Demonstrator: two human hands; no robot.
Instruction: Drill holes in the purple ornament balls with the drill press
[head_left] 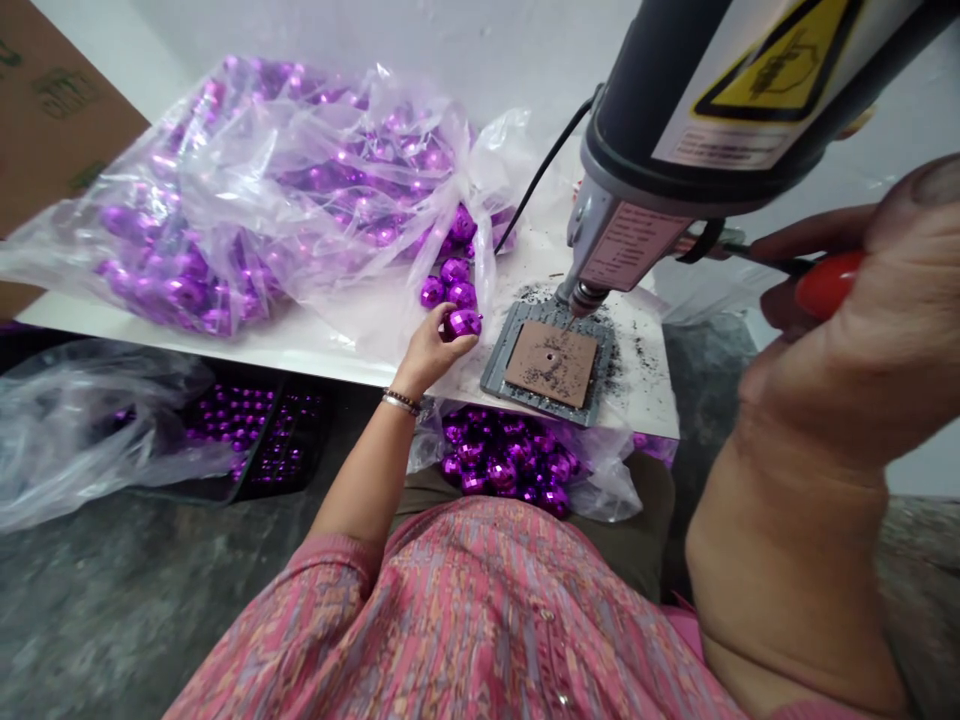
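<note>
Between the thumb and fingers of my left hand (pixel 431 352) is a shiny purple faceted ball (pixel 464 323), held over the table just left of the drill press base (pixel 493 372). A few more loose balls (pixel 454 272) lie right behind it. My right hand (pixel 847 370) is closed around the lever with a red knob (pixel 827 285) on the side of the drill press (pixel 637 190). Below the drill bit (pixel 570 323) sits a flat brown block (pixel 553 360) with a small hole, strewn with dark shavings.
A large clear plastic bag (pixel 300 180) of purple balls covers the table's (pixel 360 368) left part. More balls (pixel 502 465) rest in a bag on my lap. Dark crates (pixel 247 450) stand lower left, a cardboard box (pixel 60 130) behind. A black cable (pixel 544 165) runs behind the drill.
</note>
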